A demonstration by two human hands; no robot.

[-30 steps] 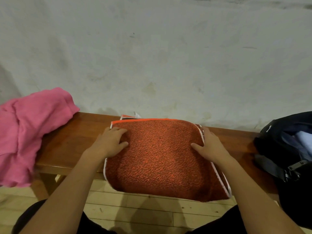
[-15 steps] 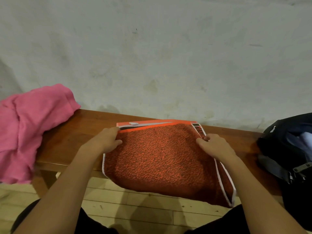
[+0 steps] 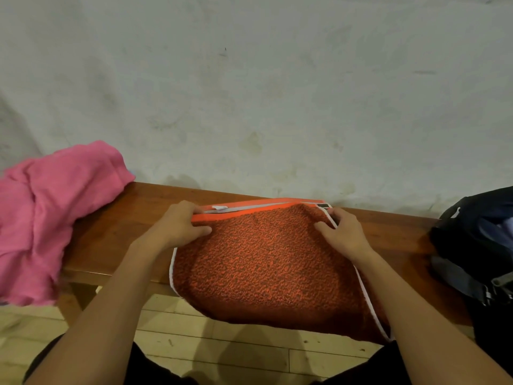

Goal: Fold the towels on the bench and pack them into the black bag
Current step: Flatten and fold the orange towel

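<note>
Fingers of both hands clamped on orange towel (image 3: 266, 262); pink towel (image 3: 47, 218) left, black bag (image 3: 477, 245) right.

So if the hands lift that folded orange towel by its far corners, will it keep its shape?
Probably not. The orange towel looks floppy: its near edge already droops over the bench. The layers would likely sag or fall open. It seems grippy rather than slippery, given the nubby weave under the left hand and right hand.

No readable text, brand, number or sign anywhere. Small white tag (image 3: 219, 208) and dark label patch (image 3: 323, 206) at far edge of orange towel (image 3: 266, 262), both too blurred to read. White mark (image 3: 455, 213) on black bag (image 3: 477, 245), unreadable.
</note>
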